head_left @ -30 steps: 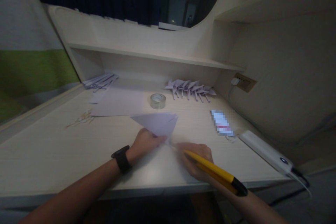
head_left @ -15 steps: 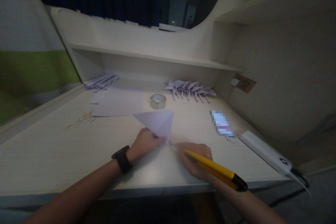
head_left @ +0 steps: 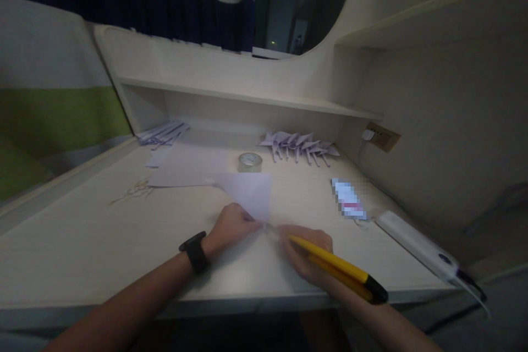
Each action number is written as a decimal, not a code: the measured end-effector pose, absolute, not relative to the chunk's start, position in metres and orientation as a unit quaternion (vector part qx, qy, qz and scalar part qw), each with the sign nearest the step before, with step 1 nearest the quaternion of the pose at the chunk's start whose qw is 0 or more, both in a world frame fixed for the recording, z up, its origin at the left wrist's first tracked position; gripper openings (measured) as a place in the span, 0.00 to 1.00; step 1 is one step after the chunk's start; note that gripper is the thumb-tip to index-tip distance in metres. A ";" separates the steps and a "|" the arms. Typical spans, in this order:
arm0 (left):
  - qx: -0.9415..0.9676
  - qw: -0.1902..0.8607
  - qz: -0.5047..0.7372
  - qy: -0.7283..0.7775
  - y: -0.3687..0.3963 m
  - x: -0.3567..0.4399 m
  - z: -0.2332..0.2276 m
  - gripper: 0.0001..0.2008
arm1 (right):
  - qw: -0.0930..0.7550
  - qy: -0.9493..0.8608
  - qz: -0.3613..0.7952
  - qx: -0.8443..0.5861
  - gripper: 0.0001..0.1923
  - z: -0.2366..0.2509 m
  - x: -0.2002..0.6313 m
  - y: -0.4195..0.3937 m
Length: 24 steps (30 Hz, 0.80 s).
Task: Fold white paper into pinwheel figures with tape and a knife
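The left hand (head_left: 231,224) pinches the near corner of a pale purple paper (head_left: 249,191), which stands up from the desk (head_left: 82,242). The right hand (head_left: 307,250) is closed around a yellow knife (head_left: 336,275), its tip at that same corner. Behind the paper sit a roll of tape (head_left: 249,161) and a row of folded paper shapes (head_left: 299,146).

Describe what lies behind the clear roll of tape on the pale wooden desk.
Behind the clear roll of tape is bare pale wooden desk, then the back panel under the low shelf. A row of folded lilac paper pieces lies back right. The tape's own body hides the strip directly behind it.
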<state>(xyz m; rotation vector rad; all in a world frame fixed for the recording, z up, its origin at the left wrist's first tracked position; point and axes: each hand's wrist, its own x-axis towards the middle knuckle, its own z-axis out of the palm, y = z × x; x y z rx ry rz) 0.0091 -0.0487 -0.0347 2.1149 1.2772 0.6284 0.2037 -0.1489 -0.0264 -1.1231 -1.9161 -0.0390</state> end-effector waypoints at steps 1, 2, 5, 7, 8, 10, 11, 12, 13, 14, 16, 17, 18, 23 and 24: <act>0.794 0.299 0.236 0.475 -0.048 0.009 -0.035 0.20 | 0.440 -0.776 -0.009 -0.451 0.10 -0.027 0.204 -0.149; 0.794 0.308 0.239 0.467 -0.048 0.008 -0.036 0.19 | 0.436 -0.782 -0.001 -0.444 0.10 -0.027 0.205 -0.148; 0.793 0.338 0.250 0.441 -0.047 0.007 -0.037 0.14 | 0.431 -0.801 0.011 -0.417 0.11 -0.026 0.207 -0.148; 0.789 0.351 0.249 0.439 -0.048 0.006 -0.036 0.13 | 0.435 -0.798 0.010 -0.418 0.10 -0.025 0.207 -0.149; 0.785 0.354 0.248 0.443 -0.048 0.007 -0.036 0.13 | 0.442 -0.788 0.009 -0.429 0.09 -0.025 0.206 -0.149; 0.778 0.354 0.246 0.457 -0.049 0.007 -0.034 0.14 | 0.466 -0.759 0.007 -0.455 0.08 -0.026 0.204 -0.149; 0.776 0.349 0.246 0.464 -0.049 0.007 -0.033 0.14 | 0.472 -0.750 0.011 -0.463 0.08 -0.027 0.203 -0.148; 0.774 0.343 0.247 0.471 -0.049 0.008 -0.033 0.15 | 0.472 -0.749 0.016 -0.465 0.08 -0.027 0.203 -0.148; 0.774 0.337 0.248 0.475 -0.049 0.008 -0.033 0.15 | 0.468 -0.755 0.022 -0.458 0.09 -0.028 0.204 -0.148; 0.775 0.333 0.250 0.476 -0.049 0.008 -0.033 0.16 | 0.458 -0.769 0.028 -0.445 0.09 -0.027 0.205 -0.147; 0.774 0.335 0.253 0.474 -0.049 0.007 -0.033 0.16 | 0.439 -0.797 0.035 -0.414 0.10 -0.025 0.207 -0.146; 0.772 0.341 0.254 0.473 -0.049 0.007 -0.033 0.17 | 0.435 -0.803 0.037 -0.405 0.10 -0.024 0.207 -0.147; 0.769 0.347 0.254 0.472 -0.049 0.007 -0.032 0.17 | 0.438 -0.801 0.038 -0.406 0.10 -0.022 0.208 -0.147; 0.764 0.355 0.252 0.476 -0.047 0.006 -0.030 0.17 | 0.473 -0.743 0.073 -0.467 0.07 -0.014 0.206 -0.151; 0.763 0.363 0.251 0.471 -0.046 0.005 -0.030 0.17 | 0.477 -0.732 0.093 -0.477 0.07 -0.013 0.207 -0.151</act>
